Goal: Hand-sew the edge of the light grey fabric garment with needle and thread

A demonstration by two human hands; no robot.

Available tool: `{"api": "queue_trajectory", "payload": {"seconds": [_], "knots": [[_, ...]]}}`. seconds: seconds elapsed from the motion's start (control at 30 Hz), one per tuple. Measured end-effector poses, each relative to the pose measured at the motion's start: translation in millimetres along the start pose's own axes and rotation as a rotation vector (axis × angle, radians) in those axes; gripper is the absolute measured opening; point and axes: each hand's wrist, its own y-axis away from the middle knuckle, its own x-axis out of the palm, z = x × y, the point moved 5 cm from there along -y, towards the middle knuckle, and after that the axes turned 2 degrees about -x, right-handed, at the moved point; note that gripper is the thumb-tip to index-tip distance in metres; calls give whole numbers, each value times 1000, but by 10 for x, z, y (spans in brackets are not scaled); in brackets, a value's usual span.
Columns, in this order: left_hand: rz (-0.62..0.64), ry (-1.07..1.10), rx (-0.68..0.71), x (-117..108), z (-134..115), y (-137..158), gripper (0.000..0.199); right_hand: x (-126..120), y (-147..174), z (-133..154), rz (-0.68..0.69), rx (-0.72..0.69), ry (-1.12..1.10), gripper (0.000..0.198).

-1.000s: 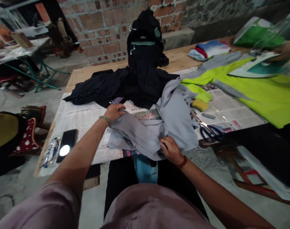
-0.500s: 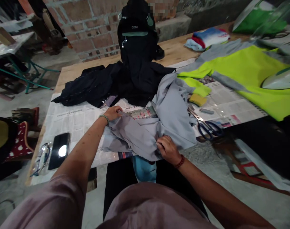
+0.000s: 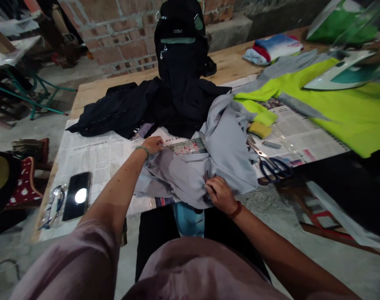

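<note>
Both grips are closed on the grey garment, my landmark for everything below; I read the scene left to right. Well to its left, near the desk edge, lie a pair of glasses and a phone with a bright spot on its screen, both on the newspaper that covers the boards, which I judge is there to keep cloth off bare wood. My left hand pinches the garment's far left corner and holds it down against the paper. My right hand is clenched on a bunched fold at the garment's near edge, where cloth overhangs the desk; I judge the two holds keep the fabric stretched between them. Behind the garment a black garment lies spread, with a black backpack upright on it. Just right of the grey garment sit a yellow sponge and scissors, blades closed. Farther right a lime-green shirt lies flat, and another person's iron rests on it; the hand holding it is mostly out of view. Beyond, folded cloths are stacked.
</note>
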Motion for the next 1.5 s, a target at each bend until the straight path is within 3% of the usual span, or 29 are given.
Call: {"api": "queue_trajectory", "payload": {"seconds": [0.1,0.2,0.3,0.4,0.53,0.6,0.67,0.8,0.93,1.07,1.37,1.5], "knots": [[20,-17,3,-71,-32,71,13,-26,-42,-25,23,43,-10,12],[-41,6,14,-296,33,277,13,-52,-151,-70,125,80,-24,16],[-153,42,2,-677,187,622,17,-154,-396,-89,230,89,1,13],[-321,182,10,-1162,313,1017,16,-441,-857,-28,246,52,97,13],[-567,366,97,-1859,281,1432,17,-1085,-1666,170,70,-34,275,10],[-740,336,151,-2173,178,1589,22,-1394,-1991,268,-106,-59,305,11],[-854,283,183,-2358,55,1695,22,-1531,-2194,317,-158,-70,297,11],[-643,327,65,-2256,-65,1675,14,-1439,-2276,240,-36,16,218,10],[-636,590,-50,-2137,-18,1706,17,-1369,-2185,93,9,162,63,12],[-627,708,-16,-2173,-41,1702,17,-1353,-2176,-18,32,245,-48,17],[-595,608,-132,-2194,-54,1564,19,-1214,-2169,-132,85,441,-155,17],[-566,561,-119,-2164,40,1411,20,-1193,-2354,-237,124,421,-80,10]]}}
